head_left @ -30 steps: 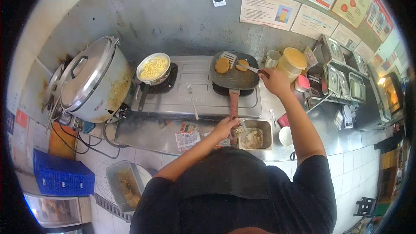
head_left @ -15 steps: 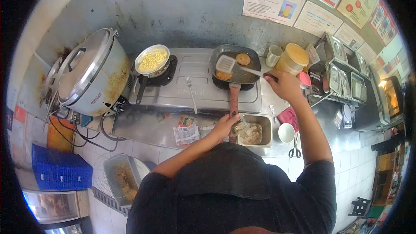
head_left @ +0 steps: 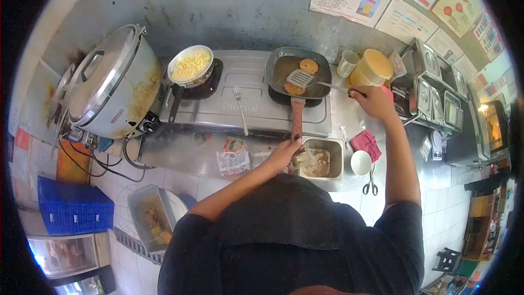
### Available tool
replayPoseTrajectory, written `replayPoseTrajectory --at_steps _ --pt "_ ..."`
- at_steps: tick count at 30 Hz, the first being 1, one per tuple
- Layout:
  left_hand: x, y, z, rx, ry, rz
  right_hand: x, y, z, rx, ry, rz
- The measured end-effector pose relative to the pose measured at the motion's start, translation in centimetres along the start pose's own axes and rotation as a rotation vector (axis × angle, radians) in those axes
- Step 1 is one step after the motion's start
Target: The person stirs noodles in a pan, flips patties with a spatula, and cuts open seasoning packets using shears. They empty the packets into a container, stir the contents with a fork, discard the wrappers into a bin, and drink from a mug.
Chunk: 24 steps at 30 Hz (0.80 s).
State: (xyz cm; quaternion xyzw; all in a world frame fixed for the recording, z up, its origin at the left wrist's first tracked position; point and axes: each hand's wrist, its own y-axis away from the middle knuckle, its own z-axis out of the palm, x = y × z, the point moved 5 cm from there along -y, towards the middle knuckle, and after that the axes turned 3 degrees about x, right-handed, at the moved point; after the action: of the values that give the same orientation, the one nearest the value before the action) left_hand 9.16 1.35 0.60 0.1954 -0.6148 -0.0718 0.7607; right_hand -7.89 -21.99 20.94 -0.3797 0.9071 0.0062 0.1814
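My right hand [head_left: 375,102] is closed on the dark handle of a slotted spatula [head_left: 300,78]. The spatula's blade lies over the edge of the nearer browned patty [head_left: 295,89] in a square dark frying pan [head_left: 280,64]. A second browned patty [head_left: 309,66] sits farther back in the pan. My left hand [head_left: 284,154] is wrapped round the lower end of the pan's reddish-brown handle [head_left: 297,116]. Just right of that hand stands a metal tray [head_left: 338,159] holding a pale, lumpy food and what looks like a utensil.
Left on the stove [head_left: 248,68] is a small pan of yellow noodles [head_left: 191,65], with a fork [head_left: 240,110] between the pans. A large rice cooker [head_left: 117,84] stands farther left. At right are a white bowl [head_left: 361,163], scissors [head_left: 371,187], a red cloth [head_left: 366,143] and a yellow tub [head_left: 373,67].
The spatula blade has moved right across the pan, and the nearer patty has shifted right with it. My left hand stays on the handle. The whole view has tilted slightly downward.
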Motion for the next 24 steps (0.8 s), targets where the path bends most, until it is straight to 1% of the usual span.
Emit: replayPoseTrajectory --at_steps 3,5,8,9,11,12,14,16,17,18,20,21,22,24 --pt "0.2 -0.2 -0.1 -0.007 0.011 -0.002 0.1 0.5 -0.4 -0.060 -0.064 0.052" --pt "-0.2 -0.6 -0.3 -0.011 -0.021 -0.007 0.2 0.3 -0.2 -0.105 -0.052 -0.005" --pt "-0.2 -0.8 -0.2 -0.003 -0.041 0.006 1.4 -0.6 0.7 -0.148 -0.060 0.010" --pt "0.0 -0.8 0.0 0.006 -0.030 0.019 1.3 -1.0 0.7 -0.151 -0.059 0.016" --pt "0.3 -0.6 0.2 0.016 -0.018 0.020 0.8 -1.7 1.3 -0.234 0.015 0.048" --pt "0.5 -0.6 0.2 0.032 -0.009 0.030 0.1 -1.6 1.5 -0.234 0.015 0.051" --pt "0.5 -0.7 0.4 0.039 0.000 0.060 -1.5 -1.6 0.7 -0.130 0.045 0.018" --pt "-0.5 -1.5 0.4 0.020 0.100 0.062 -1.5 -1.3 -0.9 -0.101 0.077 0.038" --pt "-1.3 -2.2 0.0 0.014 0.019 0.131 -1.4 -1.1 -1.9 -0.081 0.111 0.062" --pt "-0.4 -1.7 0.1 0.023 0.030 0.137 -1.7 -1.0 -2.8 -0.085 0.118 0.049" --pt "1.5 0.3 0.3 0.027 -0.024 0.041 -1.5 -0.5 -4.3 -0.090 0.180 0.188" --pt "1.4 0.4 0.3 0.028 -0.020 0.039 -2.0 -0.5 -4.6 -0.095 0.261 0.215" --pt "1.3 0.4 0.3 0.029 -0.009 0.046 -2.2 -0.7 -4.5 -0.096 0.262 0.215" --pt "1.3 0.1 0.4 0.023 -0.002 0.056 -2.3 -1.3 -4.2 -0.087 0.384 0.195"
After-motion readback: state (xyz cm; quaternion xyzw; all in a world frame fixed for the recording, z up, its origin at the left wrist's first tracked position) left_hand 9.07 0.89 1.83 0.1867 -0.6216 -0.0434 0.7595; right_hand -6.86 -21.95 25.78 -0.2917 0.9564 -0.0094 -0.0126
